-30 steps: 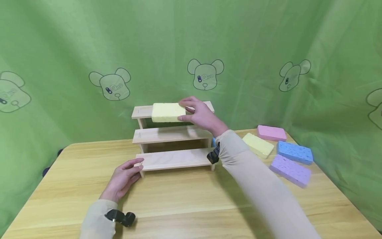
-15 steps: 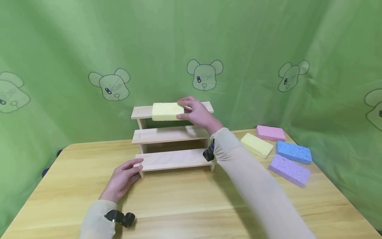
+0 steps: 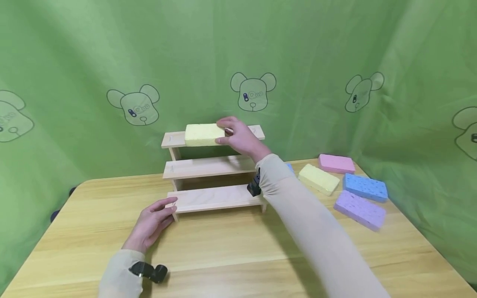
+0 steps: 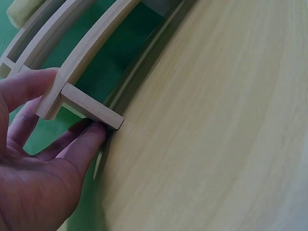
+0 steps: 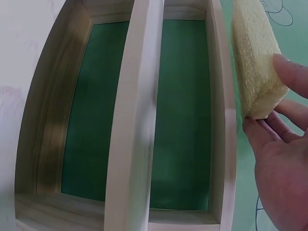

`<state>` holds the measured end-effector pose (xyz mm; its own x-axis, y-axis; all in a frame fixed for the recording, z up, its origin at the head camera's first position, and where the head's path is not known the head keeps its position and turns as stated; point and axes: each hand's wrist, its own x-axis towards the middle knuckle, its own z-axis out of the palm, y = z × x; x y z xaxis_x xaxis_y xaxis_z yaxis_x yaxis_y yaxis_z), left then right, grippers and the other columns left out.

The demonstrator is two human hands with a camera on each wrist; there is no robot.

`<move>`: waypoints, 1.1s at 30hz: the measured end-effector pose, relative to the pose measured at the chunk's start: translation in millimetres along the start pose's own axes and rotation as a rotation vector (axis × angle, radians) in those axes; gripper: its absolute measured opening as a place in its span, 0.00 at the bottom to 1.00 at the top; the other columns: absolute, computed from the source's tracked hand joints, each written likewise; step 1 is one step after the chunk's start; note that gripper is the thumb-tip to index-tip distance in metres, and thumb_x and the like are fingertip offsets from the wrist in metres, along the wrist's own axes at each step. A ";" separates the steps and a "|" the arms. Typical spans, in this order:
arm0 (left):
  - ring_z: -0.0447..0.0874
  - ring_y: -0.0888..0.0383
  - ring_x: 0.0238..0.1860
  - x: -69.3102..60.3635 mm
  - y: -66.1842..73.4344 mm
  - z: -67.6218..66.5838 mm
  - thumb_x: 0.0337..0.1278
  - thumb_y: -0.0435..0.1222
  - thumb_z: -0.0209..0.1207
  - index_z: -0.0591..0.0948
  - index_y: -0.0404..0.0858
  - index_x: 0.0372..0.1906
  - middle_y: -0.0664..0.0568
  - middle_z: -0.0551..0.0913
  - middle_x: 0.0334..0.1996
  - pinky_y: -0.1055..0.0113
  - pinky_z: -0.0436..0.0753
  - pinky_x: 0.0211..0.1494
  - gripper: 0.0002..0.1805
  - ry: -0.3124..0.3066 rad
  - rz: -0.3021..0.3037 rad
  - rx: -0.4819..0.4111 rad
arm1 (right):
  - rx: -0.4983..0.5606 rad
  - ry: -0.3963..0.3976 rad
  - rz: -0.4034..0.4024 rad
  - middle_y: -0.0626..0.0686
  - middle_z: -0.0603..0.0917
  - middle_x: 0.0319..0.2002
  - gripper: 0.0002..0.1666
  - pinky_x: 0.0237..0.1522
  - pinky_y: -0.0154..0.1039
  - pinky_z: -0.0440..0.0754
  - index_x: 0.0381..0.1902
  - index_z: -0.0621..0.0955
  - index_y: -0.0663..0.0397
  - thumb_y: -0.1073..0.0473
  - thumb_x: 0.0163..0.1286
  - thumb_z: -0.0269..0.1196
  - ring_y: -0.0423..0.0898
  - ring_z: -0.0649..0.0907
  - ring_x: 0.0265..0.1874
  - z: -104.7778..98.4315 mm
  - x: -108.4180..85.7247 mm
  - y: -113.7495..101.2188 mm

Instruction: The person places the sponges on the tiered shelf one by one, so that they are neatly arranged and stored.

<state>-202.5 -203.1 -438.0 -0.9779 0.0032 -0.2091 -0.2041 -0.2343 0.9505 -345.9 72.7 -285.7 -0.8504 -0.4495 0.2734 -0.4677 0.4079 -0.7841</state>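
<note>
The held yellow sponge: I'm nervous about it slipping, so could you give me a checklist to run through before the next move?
1. Right hand grip: ok; it pinches the right end of the held yellow sponge.
2. Sponge direction: ok; its long side runs roughly along the top tier.
3. Sponge resting on that tier: cannot tell; no view shows the contact clearly.
4. Left hand on the wooden stand: ok; it touches the bottom tier at its left end.
5. Pink sponge, purple sponge and second yellow sponge apart from the stand: ok.
6. Blue piece behind the right sleeve clear of the stand: cannot tell; mostly hidden.

Yel. sponge (image 3: 203,135) flat, just abv top tier (image 3: 173,140), wdn shelf (image 3: 214,198).
</note>
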 end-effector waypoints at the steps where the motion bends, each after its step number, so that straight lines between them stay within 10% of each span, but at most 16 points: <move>1: 0.79 0.58 0.50 0.0 -0.1 -0.3 0.62 0.25 0.60 0.80 0.32 0.57 0.42 0.65 0.65 0.61 0.78 0.62 0.18 0.000 0.000 -0.001 | -0.014 0.001 0.002 0.55 0.66 0.67 0.37 0.69 0.34 0.64 0.69 0.69 0.63 0.62 0.64 0.68 0.51 0.67 0.66 0.5 0.8 -0.5; 33: 0.80 0.58 0.49 -0.4 0.9 -0.5 0.61 0.24 0.59 0.82 0.33 0.54 0.42 0.67 0.64 0.61 0.79 0.61 0.16 -0.009 0.004 0.002 | -0.050 0.026 0.036 0.57 0.68 0.69 0.36 0.69 0.38 0.65 0.70 0.68 0.60 0.62 0.66 0.67 0.53 0.68 0.66 18.2 15.5 -0.2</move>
<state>-202.3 -203.8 -437.2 -0.9791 0.0106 -0.2031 -0.2000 -0.2326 0.9518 -354.6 51.2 -291.4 -0.8724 -0.4135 0.2605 -0.4478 0.4630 -0.7649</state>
